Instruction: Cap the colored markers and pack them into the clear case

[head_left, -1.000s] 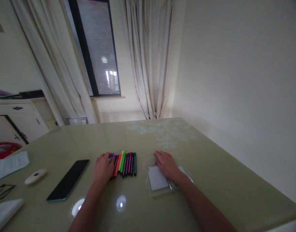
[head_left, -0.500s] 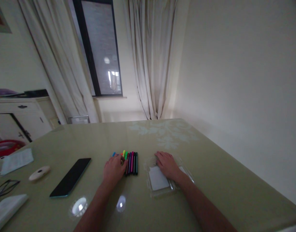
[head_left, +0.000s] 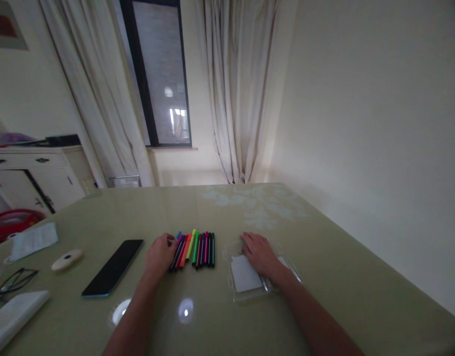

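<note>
A row of coloured markers lies side by side on the table, with yellow, green, orange, pink and dark ones showing. At the row's left end, my left hand has its fingers curled in a pinch at a blue marker, partly hiding it. My right hand lies flat and open, palm down, on a clear plastic case. A white card or sheet shows in the case under that hand.
Left of the markers lies a dark phone. Further left are a pale oval object, a face mask, glasses and a white box-like object. A wall runs along the table's right side.
My left hand has moved left off the middle markers to the row's end, uncovering the orange, yellow and green ones. My right hand has stayed on the case. The view has shifted slightly.
</note>
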Action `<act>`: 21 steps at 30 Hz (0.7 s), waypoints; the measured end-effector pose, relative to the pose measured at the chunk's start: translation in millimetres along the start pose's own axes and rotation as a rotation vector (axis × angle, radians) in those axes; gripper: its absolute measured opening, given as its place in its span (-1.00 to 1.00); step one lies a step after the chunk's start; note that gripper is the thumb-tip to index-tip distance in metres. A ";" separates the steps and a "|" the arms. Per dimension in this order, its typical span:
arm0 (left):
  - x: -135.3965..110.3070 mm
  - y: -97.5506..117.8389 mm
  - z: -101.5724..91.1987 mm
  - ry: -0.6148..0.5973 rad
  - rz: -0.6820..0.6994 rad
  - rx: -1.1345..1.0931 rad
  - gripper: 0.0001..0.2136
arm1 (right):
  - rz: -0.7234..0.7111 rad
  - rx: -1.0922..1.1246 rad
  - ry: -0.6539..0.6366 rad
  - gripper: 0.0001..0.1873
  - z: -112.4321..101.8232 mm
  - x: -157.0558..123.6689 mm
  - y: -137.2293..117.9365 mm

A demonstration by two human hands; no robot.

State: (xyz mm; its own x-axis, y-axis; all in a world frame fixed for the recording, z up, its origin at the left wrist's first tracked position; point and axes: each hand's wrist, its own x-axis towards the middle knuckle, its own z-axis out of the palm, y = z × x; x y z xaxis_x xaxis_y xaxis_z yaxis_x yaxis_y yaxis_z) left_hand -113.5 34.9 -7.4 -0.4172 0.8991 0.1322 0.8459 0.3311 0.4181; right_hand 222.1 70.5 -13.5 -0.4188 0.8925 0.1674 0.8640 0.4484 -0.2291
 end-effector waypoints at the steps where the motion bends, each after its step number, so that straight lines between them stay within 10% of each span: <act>1: 0.0 0.7 0.1 -0.001 -0.001 -0.004 -0.72 | -0.002 -0.001 0.003 -0.55 0.1 -0.1 0.2; 21: -2.8 6.0 -2.7 -0.010 -0.009 -0.071 -0.73 | -0.011 -0.017 -0.012 -0.54 -0.6 -0.4 1.1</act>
State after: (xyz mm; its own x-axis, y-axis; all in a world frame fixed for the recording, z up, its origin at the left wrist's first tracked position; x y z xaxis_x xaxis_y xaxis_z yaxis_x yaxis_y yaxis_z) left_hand -108.1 33.6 -2.8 -0.4209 0.8991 0.1199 0.8163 0.3179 0.4822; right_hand 223.4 70.6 -13.3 -0.4317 0.8881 0.1581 0.8638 0.4575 -0.2110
